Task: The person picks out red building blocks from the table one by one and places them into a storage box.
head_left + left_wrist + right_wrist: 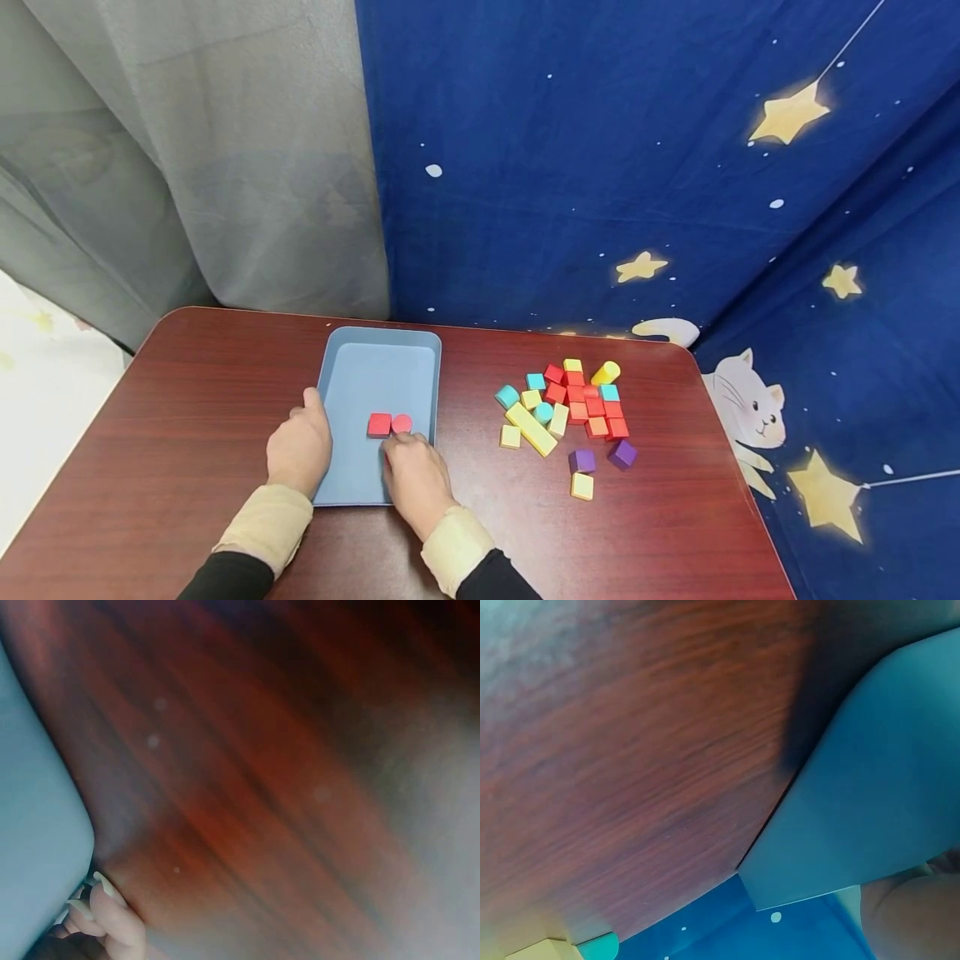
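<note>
A blue-grey tray [382,375] lies on the table. My left hand [300,448] grips its left edge; in the left wrist view, curled fingers [112,915] show against the tray's outer side [37,810]. Inside the tray a red square block [379,425] sits beside a red round block [402,423]. Just below the round block, my right hand [417,479] reaches over the tray's right rim, fingers bent downward. Its fingertips are hidden, so whether it holds something cannot be told. The right wrist view catches only part of that hand [911,919] by the tray wall [855,802].
To the right of the tray, loose blocks lie grouped: several red cubes [575,394], a long yellow block [531,429], teal pieces [507,397], a yellow cylinder [606,372] and purple cubes [582,461]. Curtains [525,167] hang behind the table [225,375].
</note>
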Demonstrator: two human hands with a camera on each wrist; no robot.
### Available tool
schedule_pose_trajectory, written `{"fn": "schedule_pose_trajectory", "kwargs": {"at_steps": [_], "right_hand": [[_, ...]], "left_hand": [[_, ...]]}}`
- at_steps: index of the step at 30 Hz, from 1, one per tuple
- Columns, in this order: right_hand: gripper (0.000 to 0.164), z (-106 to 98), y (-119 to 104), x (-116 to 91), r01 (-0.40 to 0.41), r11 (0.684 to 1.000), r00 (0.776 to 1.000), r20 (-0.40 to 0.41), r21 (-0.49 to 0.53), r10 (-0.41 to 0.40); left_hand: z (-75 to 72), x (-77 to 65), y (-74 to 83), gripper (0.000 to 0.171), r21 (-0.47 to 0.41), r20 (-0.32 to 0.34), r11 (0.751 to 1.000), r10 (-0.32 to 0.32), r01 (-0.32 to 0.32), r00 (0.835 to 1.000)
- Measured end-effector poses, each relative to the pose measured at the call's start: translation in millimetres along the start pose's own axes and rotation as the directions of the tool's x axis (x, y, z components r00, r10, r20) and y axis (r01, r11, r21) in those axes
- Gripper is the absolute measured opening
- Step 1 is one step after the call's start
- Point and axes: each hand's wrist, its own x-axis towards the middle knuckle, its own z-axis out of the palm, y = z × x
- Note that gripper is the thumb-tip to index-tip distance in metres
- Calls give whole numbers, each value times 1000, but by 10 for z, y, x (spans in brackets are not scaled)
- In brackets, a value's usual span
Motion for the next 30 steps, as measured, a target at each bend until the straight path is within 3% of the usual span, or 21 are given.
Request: {"fn": "schedule_pose_trajectory", "kwargs": {"at_steps": [10,30], "right_hand": [[4,41,0,82,-31,999,999,-10,-18,31],[15,43,22,63,-19,1000,999,-44,1,20]], "left_hand": [[-11,-5,14,6,5,1,1000,0,0,1000],[1,-9,15,6,2,-42,1000,14,-13,999]]}}
